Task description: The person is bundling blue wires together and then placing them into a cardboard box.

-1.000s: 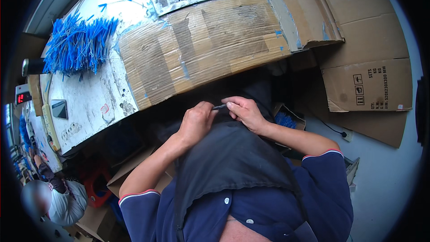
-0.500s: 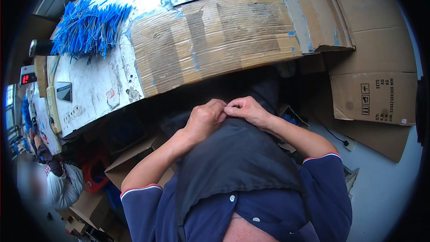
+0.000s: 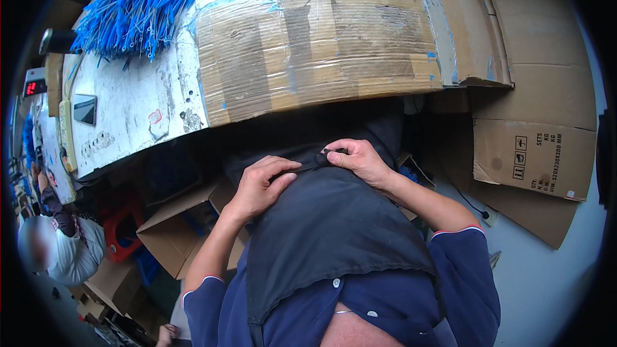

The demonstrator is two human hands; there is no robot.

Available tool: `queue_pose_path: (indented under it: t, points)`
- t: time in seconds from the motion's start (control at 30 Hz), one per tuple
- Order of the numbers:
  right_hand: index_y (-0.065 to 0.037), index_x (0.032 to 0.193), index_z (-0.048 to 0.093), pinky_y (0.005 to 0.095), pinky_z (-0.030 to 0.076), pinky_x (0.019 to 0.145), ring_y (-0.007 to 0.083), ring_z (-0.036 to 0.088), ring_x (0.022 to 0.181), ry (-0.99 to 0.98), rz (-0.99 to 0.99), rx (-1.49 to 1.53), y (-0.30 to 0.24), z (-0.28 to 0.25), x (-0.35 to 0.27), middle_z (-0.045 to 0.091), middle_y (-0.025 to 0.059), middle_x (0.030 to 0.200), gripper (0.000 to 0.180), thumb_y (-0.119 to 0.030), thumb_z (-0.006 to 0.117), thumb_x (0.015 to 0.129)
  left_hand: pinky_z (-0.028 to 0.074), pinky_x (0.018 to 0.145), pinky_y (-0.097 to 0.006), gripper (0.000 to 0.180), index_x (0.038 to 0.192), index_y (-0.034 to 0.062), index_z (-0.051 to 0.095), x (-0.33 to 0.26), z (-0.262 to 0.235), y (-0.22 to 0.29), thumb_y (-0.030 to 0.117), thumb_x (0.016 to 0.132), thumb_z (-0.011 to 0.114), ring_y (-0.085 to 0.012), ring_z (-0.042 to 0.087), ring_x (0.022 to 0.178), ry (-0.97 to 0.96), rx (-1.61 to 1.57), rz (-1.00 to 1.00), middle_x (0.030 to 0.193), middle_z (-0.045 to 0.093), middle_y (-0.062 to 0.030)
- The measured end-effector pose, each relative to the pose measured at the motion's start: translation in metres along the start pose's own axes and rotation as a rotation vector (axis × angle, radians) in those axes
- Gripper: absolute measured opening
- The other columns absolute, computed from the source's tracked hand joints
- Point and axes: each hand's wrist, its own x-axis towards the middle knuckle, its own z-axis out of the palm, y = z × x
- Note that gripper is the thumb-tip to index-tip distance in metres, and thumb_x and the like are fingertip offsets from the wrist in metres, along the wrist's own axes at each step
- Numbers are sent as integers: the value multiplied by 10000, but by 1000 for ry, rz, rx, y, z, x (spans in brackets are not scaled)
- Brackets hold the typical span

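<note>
I have a black apron (image 3: 340,238) on over a dark blue shirt. A thin black apron string (image 3: 310,168) runs across its front at the waist. My left hand (image 3: 258,187) is closed, with thumb and forefinger pinched on the left stretch of this string. To its right, my right hand (image 3: 365,163) pinches a small black knot or loop that looks like part of the string; its exact shape is hard to make out against the dark cloth. Both hands are just below the near edge of the workbench (image 3: 177,99).
Flattened cardboard (image 3: 321,45) covers the bench's middle. A heap of blue-and-silver wire-like pieces (image 3: 138,16) and a dark flat device (image 3: 85,110) lie leftward. Cardboard boxes (image 3: 536,160) stand right; an open carton (image 3: 173,225) and red stool (image 3: 122,231) lower left. Another person (image 3: 77,250) sits far left.
My hands were together at the apron's waist and have come apart. The left hand has moved left and slightly down, and the black string now shows between them. The view has shifted slightly.
</note>
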Motion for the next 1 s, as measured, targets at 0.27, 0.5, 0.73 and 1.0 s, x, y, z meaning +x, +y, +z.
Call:
queue_pose_path:
  t: [0.27, 0.5, 0.73, 1.0]
  points:
    - [27, 1153, 694, 220, 531, 753, 65, 644, 854, -5, -37, 46, 3, 2, -3, 716, 44, 975, 294, -204, 731, 974, 543, 832, -373, 275, 1121, 32, 744, 12, 14, 9, 179, 889, 757, -285, 687, 946, -10, -48, -55, 995, 721, -128]
    - [2, 1132, 706, 209, 497, 728, 55, 598, 799, -1, 0, -48, 3, -2, 1, 682, 8, 924, 285, -254, 681, 1008, 564, 734, -363, 234, 1047, 20, 766, 12, 28, 16, 165, 864, 764, -290, 702, 797, 96, 88, -106, 955, 738, -156]
    - [11, 1117, 710, 209, 475, 694, 48, 579, 767, -10, -16, -174, -3, 2, -3, 675, 12, 885, 298, -262, 680, 999, 556, 673, -330, 179, 1009, 28, 765, 16, 39, 14, 138, 869, 775, -250, 734, 784, 220, 154, -46, 925, 756, -128]
    - [28, 1285, 618, 241, 517, 824, 83, 626, 899, -144, -9, -4, -5, 8, -5, 681, 40, 995, 385, -188, 697, 976, 577, 733, -330, 252, 1139, 64, 718, 17, 49, 15, 89, 889, 745, -235, 744, 849, 277, -25, 43, 1008, 753, -138]
